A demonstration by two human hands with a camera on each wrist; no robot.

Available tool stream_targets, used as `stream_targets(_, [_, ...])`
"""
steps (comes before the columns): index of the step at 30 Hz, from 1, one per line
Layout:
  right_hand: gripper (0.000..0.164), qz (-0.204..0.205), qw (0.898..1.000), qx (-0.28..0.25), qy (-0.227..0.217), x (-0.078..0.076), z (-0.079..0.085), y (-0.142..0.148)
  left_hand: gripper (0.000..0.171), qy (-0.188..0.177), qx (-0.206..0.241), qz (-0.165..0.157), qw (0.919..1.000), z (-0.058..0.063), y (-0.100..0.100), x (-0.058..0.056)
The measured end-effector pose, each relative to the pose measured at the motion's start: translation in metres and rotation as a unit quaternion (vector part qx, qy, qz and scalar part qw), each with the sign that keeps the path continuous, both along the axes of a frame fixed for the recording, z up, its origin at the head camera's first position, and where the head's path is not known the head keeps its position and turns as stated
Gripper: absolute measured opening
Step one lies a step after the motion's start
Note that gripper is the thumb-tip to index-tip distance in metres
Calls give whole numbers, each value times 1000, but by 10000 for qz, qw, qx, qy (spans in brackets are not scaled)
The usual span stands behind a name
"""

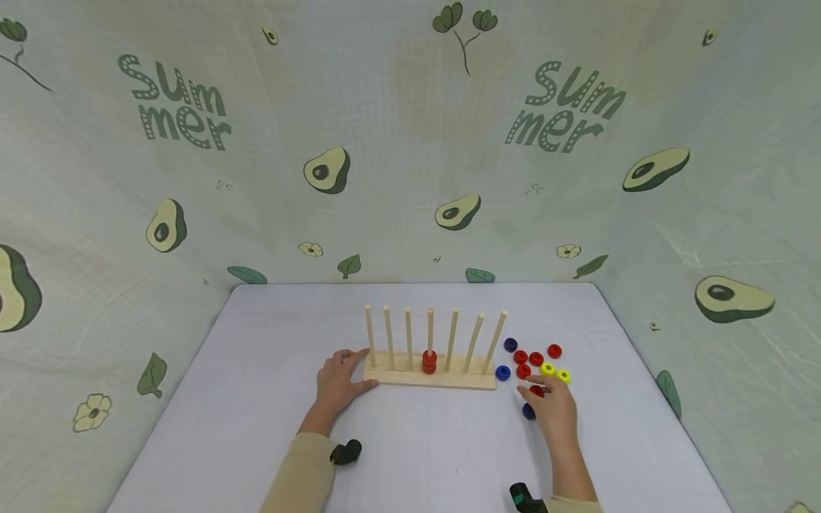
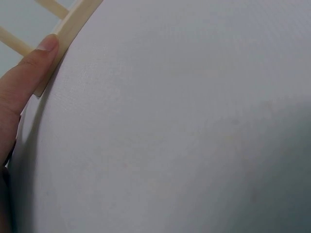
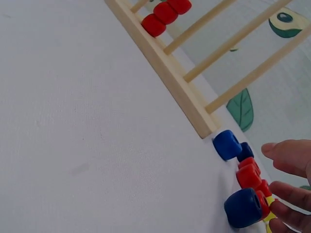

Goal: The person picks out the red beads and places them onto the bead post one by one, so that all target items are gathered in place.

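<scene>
A pale wooden rack (image 1: 436, 379) with a row of upright pegs stands mid-table. Three red beads (image 3: 165, 13) are stacked on its middle peg. My left hand (image 1: 338, 381) grips the rack's left end, its thumb (image 2: 41, 58) on the front edge of the base and its index finger reaching behind. Over the loose beads to the right hovers my right hand (image 1: 555, 407), thumb and fingers apart with nothing between them. A red bead (image 1: 536, 391) lies partly beneath it, beside a dark blue bead (image 3: 243, 208).
Several more red beads (image 1: 523, 371) lie scattered off the rack's right end. Two yellow beads (image 1: 563, 375) sit among them. A blue bead (image 1: 503, 372) lies right by the rack's base, with a dark blue one (image 1: 510, 345) behind. Printed cloth (image 1: 391, 235) hangs around the white table (image 1: 269, 335).
</scene>
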State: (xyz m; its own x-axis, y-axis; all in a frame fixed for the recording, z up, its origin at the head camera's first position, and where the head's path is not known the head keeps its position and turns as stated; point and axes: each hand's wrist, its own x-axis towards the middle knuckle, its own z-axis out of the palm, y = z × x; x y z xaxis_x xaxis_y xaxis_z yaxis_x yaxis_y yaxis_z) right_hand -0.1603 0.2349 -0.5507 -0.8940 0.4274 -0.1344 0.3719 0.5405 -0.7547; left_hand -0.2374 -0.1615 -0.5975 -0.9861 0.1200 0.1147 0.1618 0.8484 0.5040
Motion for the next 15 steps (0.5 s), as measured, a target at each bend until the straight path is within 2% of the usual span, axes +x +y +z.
stream_targets(4, [39, -14, 10000, 35, 74, 0, -3, 0, 74, -11, -52, 11, 10000, -1, 0, 0])
stream_targets(10, [32, -280, 9985, 166, 430, 0, -6, 1, 74, 13, -61, 36, 10000, -3, 1, -1])
stream_targets(15, [32, -320, 9985, 176, 415, 0, -9, 3, 74, 68, -72, 19, 9999, -4, 1, -2])
